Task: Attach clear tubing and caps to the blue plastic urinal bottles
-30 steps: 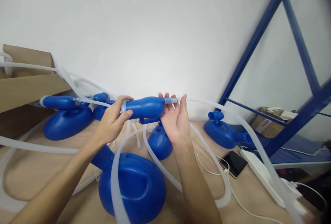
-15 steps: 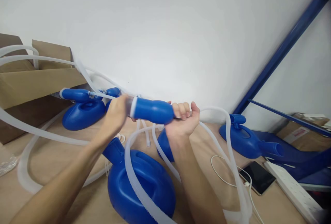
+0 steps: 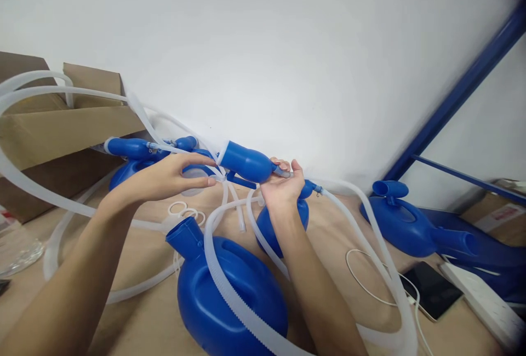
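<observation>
My right hand (image 3: 283, 183) is closed around the narrow end of a blue plastic bottle-shaped connector (image 3: 246, 162), where a translucent tube joins it. The connector tilts, its wide white-rimmed end up and to the left. My left hand (image 3: 184, 172) is close to that rim, thumb and fingers stretched apart. A translucent round piece (image 3: 194, 183) shows just behind and below its thumb; I cannot tell whether the hand touches it. Below my hands stands a large blue jug (image 3: 234, 296) with an uncapped spout, and a ribbed white hose (image 3: 230, 296) runs across it.
More blue jugs stand around: one behind my right wrist (image 3: 302, 216), another (image 3: 406, 230) at right. An open cardboard box (image 3: 74, 131) is at left, with hoses looping out. White rings (image 3: 187, 211), a phone (image 3: 431, 290) with cable and a power strip (image 3: 485, 301) lie on the table.
My left hand has come off the connector's white-rimmed end and opened, moving slightly left. The connector now tilts more, still held by my right hand. The view has shifted slightly left.
</observation>
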`<action>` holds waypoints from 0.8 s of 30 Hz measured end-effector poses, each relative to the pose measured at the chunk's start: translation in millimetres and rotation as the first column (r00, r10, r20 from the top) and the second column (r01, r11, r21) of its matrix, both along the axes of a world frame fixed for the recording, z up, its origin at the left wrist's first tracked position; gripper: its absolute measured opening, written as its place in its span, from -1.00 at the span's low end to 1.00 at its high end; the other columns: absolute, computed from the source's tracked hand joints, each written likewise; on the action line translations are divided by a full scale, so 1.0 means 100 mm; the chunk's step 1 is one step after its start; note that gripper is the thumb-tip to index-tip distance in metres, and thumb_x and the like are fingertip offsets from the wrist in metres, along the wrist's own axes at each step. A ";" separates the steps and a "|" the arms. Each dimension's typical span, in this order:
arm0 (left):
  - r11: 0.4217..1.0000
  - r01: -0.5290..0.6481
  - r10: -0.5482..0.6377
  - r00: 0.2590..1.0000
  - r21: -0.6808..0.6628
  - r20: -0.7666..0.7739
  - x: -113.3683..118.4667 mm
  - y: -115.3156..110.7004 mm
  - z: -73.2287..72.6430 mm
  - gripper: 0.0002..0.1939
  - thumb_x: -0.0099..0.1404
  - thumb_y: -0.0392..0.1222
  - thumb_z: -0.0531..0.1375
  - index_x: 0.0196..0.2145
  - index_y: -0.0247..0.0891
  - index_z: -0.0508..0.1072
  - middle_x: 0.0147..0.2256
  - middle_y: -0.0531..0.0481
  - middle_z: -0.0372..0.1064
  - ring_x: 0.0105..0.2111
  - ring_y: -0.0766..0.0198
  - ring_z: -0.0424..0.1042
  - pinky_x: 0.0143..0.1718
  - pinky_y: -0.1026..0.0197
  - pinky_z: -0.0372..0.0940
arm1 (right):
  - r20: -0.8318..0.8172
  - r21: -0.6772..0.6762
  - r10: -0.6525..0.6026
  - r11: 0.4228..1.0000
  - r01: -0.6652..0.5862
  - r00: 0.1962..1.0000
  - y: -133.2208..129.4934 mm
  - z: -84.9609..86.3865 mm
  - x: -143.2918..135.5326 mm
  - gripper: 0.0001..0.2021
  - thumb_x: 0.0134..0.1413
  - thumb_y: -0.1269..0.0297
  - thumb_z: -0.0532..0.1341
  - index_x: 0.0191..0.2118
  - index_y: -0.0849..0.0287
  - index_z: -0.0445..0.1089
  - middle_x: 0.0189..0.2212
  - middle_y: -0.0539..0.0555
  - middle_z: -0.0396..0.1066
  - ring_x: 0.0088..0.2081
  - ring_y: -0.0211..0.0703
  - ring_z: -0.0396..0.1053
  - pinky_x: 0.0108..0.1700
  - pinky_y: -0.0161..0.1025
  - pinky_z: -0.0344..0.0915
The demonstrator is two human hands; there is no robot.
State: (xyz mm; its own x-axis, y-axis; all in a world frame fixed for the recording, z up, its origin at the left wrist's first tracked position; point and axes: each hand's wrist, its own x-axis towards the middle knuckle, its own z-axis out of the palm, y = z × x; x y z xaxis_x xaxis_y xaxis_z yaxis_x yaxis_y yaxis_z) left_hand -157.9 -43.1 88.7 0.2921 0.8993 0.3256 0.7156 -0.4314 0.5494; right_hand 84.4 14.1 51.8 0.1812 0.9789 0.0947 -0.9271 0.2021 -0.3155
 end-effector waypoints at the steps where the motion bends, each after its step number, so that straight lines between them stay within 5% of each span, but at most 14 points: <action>1: 0.997 0.043 -0.042 0.999 -0.057 0.015 0.01 0.00 0.01 -0.45 0.22 0.30 0.30 0.02 -0.06 0.63 0.11 -0.11 0.53 0.14 -0.15 0.45 0.16 -0.03 0.37 | -0.013 -0.016 0.033 0.999 -0.034 0.999 0.02 -0.03 -0.02 -0.66 0.16 0.26 0.16 -0.56 0.04 0.00 -0.66 -0.12 0.09 -0.51 -0.22 0.33 -0.27 -0.19 0.46; 7: 0.936 0.224 -0.153 0.954 -0.272 0.257 0.13 0.06 -0.05 -0.64 0.23 0.18 0.33 -0.32 -0.20 0.64 -0.32 -0.08 0.62 -0.20 0.00 0.59 -0.06 0.01 0.46 | 0.035 0.109 0.141 0.984 -0.144 0.989 0.01 -0.05 -0.05 -0.65 0.20 0.28 0.16 -0.55 0.06 0.01 -0.66 -0.17 0.08 -0.52 -0.32 0.34 -0.24 -0.31 0.44; 11: 0.895 0.342 -0.229 0.903 -0.287 0.363 0.17 0.11 -0.11 -0.73 0.23 0.07 0.34 -0.36 -0.20 0.59 -0.34 -0.09 0.61 -0.21 0.02 0.58 0.00 -0.02 0.44 | 0.067 0.106 0.128 0.985 -0.135 0.989 -0.03 0.02 0.01 -0.62 0.18 0.29 0.18 -0.55 0.06 -0.04 -0.66 -0.17 0.07 -0.54 -0.32 0.31 -0.25 -0.32 0.43; 17: 0.925 0.285 -0.208 0.933 -0.250 0.294 0.20 0.17 -0.16 -0.90 0.07 -0.17 0.27 -0.44 -0.22 0.54 -0.44 -0.02 0.53 -0.34 0.10 0.52 -0.23 0.14 0.45 | 0.077 0.142 0.117 0.982 -0.127 0.990 -0.19 0.11 -0.03 -0.58 0.13 0.22 0.14 -0.55 0.08 -0.18 -0.68 -0.19 -0.07 -0.62 -0.36 0.13 -0.21 -0.28 0.42; 24: 0.942 0.275 -0.220 0.940 -0.192 0.262 0.20 0.13 -0.12 -0.75 0.17 -0.15 0.22 -0.21 -0.19 0.60 -0.42 -0.01 0.55 -0.33 0.07 0.53 -0.24 0.10 0.48 | 0.132 0.198 0.000 0.980 -0.027 0.991 -0.17 0.04 -0.06 -0.54 0.01 0.18 0.13 -0.54 0.10 -0.29 -0.70 -0.20 -0.25 -0.66 -0.34 -0.03 -0.17 -0.20 0.43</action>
